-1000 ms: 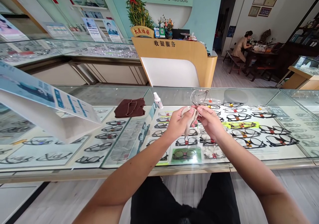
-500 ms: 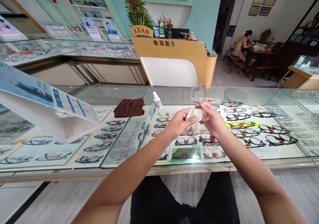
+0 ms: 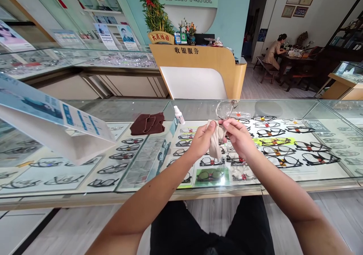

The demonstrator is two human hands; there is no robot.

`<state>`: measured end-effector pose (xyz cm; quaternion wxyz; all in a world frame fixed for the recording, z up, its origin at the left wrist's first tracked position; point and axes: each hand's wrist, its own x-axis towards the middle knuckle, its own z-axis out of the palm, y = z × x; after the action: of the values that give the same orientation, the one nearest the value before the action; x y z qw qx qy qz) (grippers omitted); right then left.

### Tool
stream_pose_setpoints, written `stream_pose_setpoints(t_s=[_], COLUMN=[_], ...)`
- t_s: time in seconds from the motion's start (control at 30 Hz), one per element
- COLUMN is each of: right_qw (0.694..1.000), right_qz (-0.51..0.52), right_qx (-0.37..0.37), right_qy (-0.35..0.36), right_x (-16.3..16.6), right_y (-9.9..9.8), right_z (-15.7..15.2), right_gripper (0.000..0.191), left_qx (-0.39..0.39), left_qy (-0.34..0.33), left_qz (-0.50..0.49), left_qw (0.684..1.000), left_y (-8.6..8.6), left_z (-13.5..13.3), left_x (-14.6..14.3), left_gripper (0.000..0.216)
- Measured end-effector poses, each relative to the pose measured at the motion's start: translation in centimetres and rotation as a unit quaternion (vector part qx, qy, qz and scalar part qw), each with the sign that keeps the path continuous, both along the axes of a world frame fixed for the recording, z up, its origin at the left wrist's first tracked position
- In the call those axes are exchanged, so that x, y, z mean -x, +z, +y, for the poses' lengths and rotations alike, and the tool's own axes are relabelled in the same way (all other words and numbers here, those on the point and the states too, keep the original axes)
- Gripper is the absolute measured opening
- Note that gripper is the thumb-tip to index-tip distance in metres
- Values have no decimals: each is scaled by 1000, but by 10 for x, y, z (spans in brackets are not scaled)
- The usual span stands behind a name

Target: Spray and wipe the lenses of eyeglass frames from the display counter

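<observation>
Over the glass display counter (image 3: 119,109), both my hands meet around a pair of clear-lensed glasses (image 3: 225,109). My left hand (image 3: 202,139) pinches a beige cleaning cloth (image 3: 216,143) that hangs down between the hands. My right hand (image 3: 238,136) grips the glasses at their lower part, and one lens stands up above my fingers. The cloth touches the glasses near my fingertips.
A small white spray bottle (image 3: 179,115) and a folded brown cloth (image 3: 148,123) lie on the counter to the left. A blue and white sign (image 3: 53,122) stands at the far left. Several frames lie inside the case. A person sits at a table (image 3: 295,60) far right.
The cloth, held bunched over the lower lens half a second ago, now hangs loose from my left hand. The glasses tilted slightly and the upper lens sits a little lower.
</observation>
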<state>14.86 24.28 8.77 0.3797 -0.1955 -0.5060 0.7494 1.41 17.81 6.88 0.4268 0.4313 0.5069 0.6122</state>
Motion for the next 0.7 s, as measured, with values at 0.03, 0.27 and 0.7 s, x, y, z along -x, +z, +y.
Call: stream_pose_setpoints(t_s=[0.03,0.27,0.7], right_qw=[1000,994,976], right_qz=[-2,-21,-127], right_qx=[-5,-77,-174], right_qy=[-12,-73,33], right_x=[-2,-15,-14], right_y=[2,11,7], right_z=[2,17,11], right_gripper=[43,35,20], left_qx=[5,38,28], left_qy=[-10,79,158], left_qz=[5,-45,-22], left_qw=[1000,995,987], left_y=[-2,-9,-2], left_z=[1,10,8], left_x=[3,22,29], left_gripper=[80,80,80])
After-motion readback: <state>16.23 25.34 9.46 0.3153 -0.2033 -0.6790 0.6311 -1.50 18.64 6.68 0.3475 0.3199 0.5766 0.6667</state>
